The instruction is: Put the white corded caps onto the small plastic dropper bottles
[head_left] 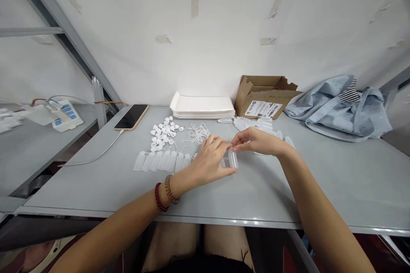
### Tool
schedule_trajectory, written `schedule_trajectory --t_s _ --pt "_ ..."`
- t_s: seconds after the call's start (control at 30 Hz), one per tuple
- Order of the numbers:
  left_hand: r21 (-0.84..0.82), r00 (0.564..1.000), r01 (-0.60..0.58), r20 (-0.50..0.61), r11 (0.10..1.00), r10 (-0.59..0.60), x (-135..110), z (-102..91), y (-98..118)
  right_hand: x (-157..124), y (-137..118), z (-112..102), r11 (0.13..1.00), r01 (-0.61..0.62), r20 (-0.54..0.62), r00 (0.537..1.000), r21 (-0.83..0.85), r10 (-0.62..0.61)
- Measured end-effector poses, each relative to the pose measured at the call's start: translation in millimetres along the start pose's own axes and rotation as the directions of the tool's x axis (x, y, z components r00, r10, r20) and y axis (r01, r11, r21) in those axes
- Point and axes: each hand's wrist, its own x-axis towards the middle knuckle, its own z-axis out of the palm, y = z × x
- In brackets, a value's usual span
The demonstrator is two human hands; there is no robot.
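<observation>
Small clear bottle sits in front of the person, a little right of centre over the grey table, between both hands. Left to right: white power strip with blue sockets on the neighbouring surface; phone face up near the table's left edge, white cable plugged into its near end. Next, row of translucent bottles lying side by side, some with cord loops at the top. White caps piled loosely just behind the row, heap of white cords right of the caps. Left hand, two bracelets at its wrist, grasps the bottle, thumb near the bottom, fingers near the top. Stack of white envelopes against the wall behind. Right hand has fingertips pinched on the bottle's top end; too small to tell if a cap or cord is between them. More bottles lie behind the right hand, in front of an open cardboard box. Light blue cloth bag slumps at far right.
</observation>
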Motion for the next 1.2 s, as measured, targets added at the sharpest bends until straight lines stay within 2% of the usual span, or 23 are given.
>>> schedule_trajectory --t_s 0.2,0.37,0.87,1.2 --pt "0.062 0.994 0.048 0.092 0.997 -0.053 -1.8 2.2 1.8 3.3 3.8 3.3 0.997 0.009 0.043 0.999 -0.073 -0.006" --pt "0.13 0.992 0.032 0.113 0.991 -0.046 -4.7 4.3 2.3 4.1 2.9 6.9 0.987 -0.012 0.051 0.998 -0.162 0.021" --pt "0.235 0.985 0.023 0.16 0.972 -0.062 -7.0 5.5 6.1 6.7 0.3 14.7 0.97 0.0 0.081 0.997 -0.244 0.02" --pt "0.255 0.969 0.079 0.206 0.964 -0.134 -6.1 0.0 11.0 5.6 -5.8 18.1 0.951 -0.023 0.087 0.995 -0.309 0.052"
